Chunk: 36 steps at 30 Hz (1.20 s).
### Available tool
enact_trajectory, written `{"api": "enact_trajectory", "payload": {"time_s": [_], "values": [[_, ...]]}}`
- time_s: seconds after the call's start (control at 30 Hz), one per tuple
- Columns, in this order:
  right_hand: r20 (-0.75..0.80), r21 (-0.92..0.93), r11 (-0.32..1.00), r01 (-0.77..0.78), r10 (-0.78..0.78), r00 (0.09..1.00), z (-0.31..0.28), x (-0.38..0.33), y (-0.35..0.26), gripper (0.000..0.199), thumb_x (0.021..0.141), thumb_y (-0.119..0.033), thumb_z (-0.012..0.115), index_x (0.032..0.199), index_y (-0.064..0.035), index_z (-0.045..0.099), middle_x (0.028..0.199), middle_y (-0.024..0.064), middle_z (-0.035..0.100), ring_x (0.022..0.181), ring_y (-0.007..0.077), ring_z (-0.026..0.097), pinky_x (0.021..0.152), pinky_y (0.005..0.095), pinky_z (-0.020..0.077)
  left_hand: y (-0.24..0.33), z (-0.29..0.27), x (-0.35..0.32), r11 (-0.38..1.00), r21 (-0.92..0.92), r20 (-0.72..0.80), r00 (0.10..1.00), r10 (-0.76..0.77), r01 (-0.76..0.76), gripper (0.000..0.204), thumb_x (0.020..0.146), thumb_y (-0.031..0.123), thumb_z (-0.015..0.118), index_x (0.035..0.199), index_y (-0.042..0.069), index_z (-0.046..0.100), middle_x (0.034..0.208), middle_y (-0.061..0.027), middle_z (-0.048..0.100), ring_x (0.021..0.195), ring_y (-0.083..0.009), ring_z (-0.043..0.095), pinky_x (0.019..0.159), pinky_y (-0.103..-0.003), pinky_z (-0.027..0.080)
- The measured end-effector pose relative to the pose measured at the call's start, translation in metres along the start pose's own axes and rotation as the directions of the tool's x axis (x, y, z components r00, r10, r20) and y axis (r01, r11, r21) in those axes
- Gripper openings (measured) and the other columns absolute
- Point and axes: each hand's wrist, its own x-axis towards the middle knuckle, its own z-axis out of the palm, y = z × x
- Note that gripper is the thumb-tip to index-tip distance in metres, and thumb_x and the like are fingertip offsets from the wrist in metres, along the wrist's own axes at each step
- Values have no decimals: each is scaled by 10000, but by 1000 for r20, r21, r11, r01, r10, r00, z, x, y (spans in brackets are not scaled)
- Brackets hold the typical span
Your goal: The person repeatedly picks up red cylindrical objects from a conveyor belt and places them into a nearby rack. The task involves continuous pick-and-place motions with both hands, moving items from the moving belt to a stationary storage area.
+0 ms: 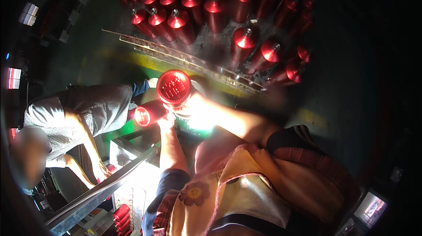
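Two red metal bottles are in front of me, with their round bases turned up towards the view. The larger-looking bottle (174, 87) has rows of marks on its base. My right hand (193, 105), washed out by glare, is closed round its right side. The second bottle (149, 113) lies tilted to the left, just below the first. My left hand (166, 121) is closed at its right end, and the fingers are partly hidden. A pale round container rim (198, 87) shows behind my right hand.
Many red bottles (179, 23) with silver necks stand on a dark platform ahead, bordered by a metal rail (189, 62). On the left, a co-worker (88, 108) bends over a metal-edged bench (105, 185), hands near a red bottle. Several red pieces (121, 218) lie lower left.
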Motion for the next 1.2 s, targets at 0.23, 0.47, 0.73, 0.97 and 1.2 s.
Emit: {"api": "enact_trajectory", "payload": {"time_s": [0.23,0.47,0.73,0.97,1.2], "values": [[102,78,996,44,-51,993,-20,24,8,458,1018,-417,410,1241,-68,604,1197,175,646,1079,351,633,922,493,554,8,6,19,980,-82,232,959,-160,183,467,946,332,538,1300,27,555,1274,-145,617,1100,-285,634,728,-342,537],[334,-202,859,471,-392,857,40,-119,-117,457,1002,-375,480,1327,-59,538,1236,142,623,1101,285,623,932,429,548,-13,114,10,950,313,321,938,-129,23,471,969,440,490,1340,154,544,1310,-175,567,1126,-343,570,697,-434,570],[669,-743,-651,155,-729,145,135,-338,-284,401,923,-259,659,1311,-166,619,1256,79,614,1169,236,586,996,362,494,-147,318,24,-273,730,668,739,90,-627,346,891,90,657,1232,32,667,1199,-146,654,1117,-222,604,1020,-337,433],[813,-387,-921,-36,-360,457,62,-261,-365,452,728,-171,800,1151,-315,733,1327,36,522,1264,257,464,1057,399,413,-283,322,107,-779,233,850,511,-127,-582,381,708,147,820,1075,233,771,1284,-28,616,1126,-274,491,1005,-391,404],[504,-583,-811,-49,-408,761,13,-239,-407,407,748,-202,776,1143,-293,742,1324,37,520,1258,269,470,1048,389,426,-322,318,128,-834,204,803,574,-157,-512,334,735,195,829,1065,213,779,1317,-66,587,1188,-283,493,1031,-384,404]]}}
